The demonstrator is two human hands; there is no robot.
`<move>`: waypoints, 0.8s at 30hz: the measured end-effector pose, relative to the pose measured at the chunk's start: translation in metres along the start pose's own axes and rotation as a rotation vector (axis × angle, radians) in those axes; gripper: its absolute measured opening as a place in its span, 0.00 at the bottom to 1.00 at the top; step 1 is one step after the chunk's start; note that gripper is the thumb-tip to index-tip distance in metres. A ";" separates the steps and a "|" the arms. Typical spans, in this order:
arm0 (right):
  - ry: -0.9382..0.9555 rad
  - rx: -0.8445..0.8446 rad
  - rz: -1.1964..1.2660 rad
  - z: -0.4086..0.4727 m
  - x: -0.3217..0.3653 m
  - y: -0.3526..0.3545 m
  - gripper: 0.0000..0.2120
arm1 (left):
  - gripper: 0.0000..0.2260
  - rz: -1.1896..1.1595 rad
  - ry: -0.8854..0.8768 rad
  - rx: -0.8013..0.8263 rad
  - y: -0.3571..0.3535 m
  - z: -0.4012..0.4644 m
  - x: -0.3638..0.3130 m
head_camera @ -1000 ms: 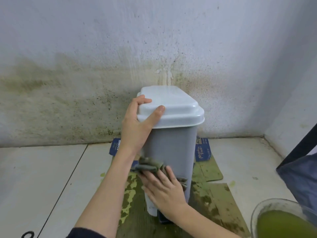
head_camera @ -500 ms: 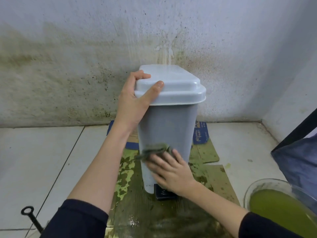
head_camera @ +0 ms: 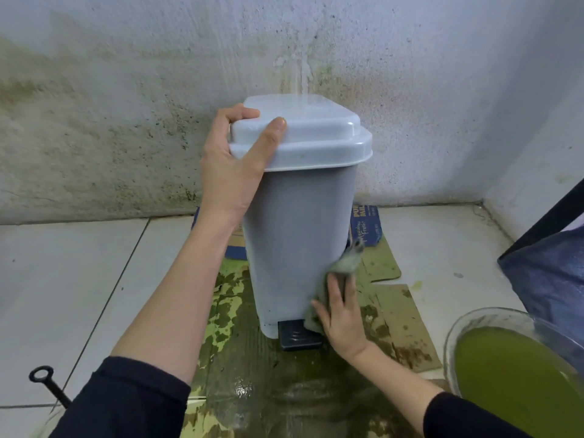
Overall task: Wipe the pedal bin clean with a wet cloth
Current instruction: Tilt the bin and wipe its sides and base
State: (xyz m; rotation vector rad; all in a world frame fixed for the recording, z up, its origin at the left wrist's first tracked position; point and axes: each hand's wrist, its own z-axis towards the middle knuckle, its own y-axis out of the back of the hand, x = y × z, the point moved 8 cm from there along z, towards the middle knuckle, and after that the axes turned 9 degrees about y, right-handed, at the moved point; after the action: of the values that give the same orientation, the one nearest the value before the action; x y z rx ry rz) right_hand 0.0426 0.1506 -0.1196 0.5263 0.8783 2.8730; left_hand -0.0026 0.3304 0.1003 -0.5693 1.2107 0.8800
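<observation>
The pedal bin (head_camera: 300,235) is standing on the floor, on soggy, stained cardboard (head_camera: 401,314), close to the dirty wall (head_camera: 126,105). Its lid (head_camera: 303,134) is down.

The left hand (head_camera: 234,165) is still holding the bin steady. Its fingers (head_camera: 243,112) are curling over the back edge of the lid and the thumb is pressing on the front edge, so it is gripping the lid.

The big change is with the right hand (head_camera: 343,314). A moment ago it was rubbing the wet cloth (head_camera: 343,267) across the front of the bin, near the middle. Now it has slid over to the bin's lower right corner. Its fingers are lying flat and straight, pressing the cloth against the bin, not curling round it. The top end of the cloth looks blurry, so it is probably swinging fast. The bottom of the cloth is hanging down just beside the black pedal (head_camera: 298,335).

This seems to mean the front is nearly done and the wiping is going round to the right side. The lid, the other sides and the pedal probably still need a wipe.

A bowl of green water (head_camera: 518,377) is sitting near the right arm, handy for wetting the cloth again. A dark bag (head_camera: 550,279) is standing behind it.
</observation>
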 end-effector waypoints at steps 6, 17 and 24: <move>-0.190 0.044 0.020 -0.027 -0.003 -0.012 0.24 | 0.12 0.005 -0.004 0.020 -0.006 0.002 -0.003; 0.088 0.310 0.032 -0.067 0.025 -0.008 0.39 | 0.10 -0.027 -0.020 0.034 -0.006 -0.002 -0.005; -0.529 0.196 0.065 -0.118 -0.001 0.016 0.44 | 0.10 -0.033 0.010 0.033 0.000 0.001 -0.005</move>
State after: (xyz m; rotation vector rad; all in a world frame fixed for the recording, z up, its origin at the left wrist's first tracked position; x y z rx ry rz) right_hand 0.0026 0.0745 -0.2024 1.2759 1.0509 2.5001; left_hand -0.0030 0.3297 0.1050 -0.5664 1.2193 0.8284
